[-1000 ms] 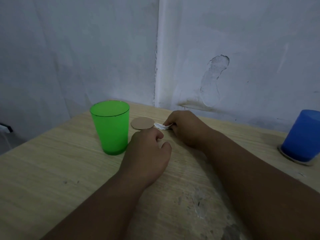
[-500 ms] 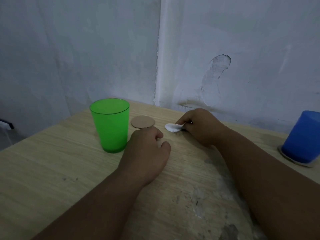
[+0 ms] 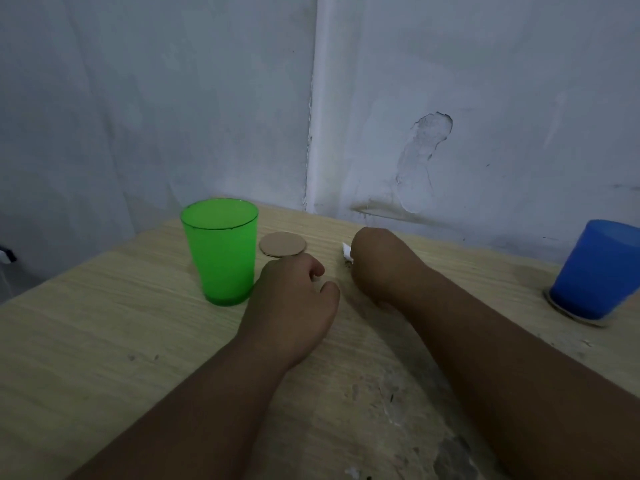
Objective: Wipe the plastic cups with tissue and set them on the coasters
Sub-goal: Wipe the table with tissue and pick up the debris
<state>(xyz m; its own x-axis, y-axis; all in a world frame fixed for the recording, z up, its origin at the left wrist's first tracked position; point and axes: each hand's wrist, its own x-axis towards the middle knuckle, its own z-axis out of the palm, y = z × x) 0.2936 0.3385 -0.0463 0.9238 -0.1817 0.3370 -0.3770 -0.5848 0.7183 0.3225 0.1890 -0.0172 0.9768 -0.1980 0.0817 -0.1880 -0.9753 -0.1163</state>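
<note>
Half the job looks done: the blue cup [image 3: 596,270] stands on its coaster [image 3: 568,315] near the desk's [image 3: 104,341] right edge. The green cup [image 3: 221,251] stands bare on the desk toward the far corner, just beside the empty coaster [image 3: 283,244]. The right hand [image 3: 379,263] is closed on the tissue [image 3: 347,252], and the left hand [image 3: 294,306] rests loosely curled and empty beside the green cup.

Nothing to read anywhere I look: no print, label, brand or number on the green cup [image 3: 221,252] at ten o'clock, none on the blue cup [image 3: 597,270] at three o'clock, and the bare coaster [image 3: 283,244] at twelve o'clock is blank.
</note>
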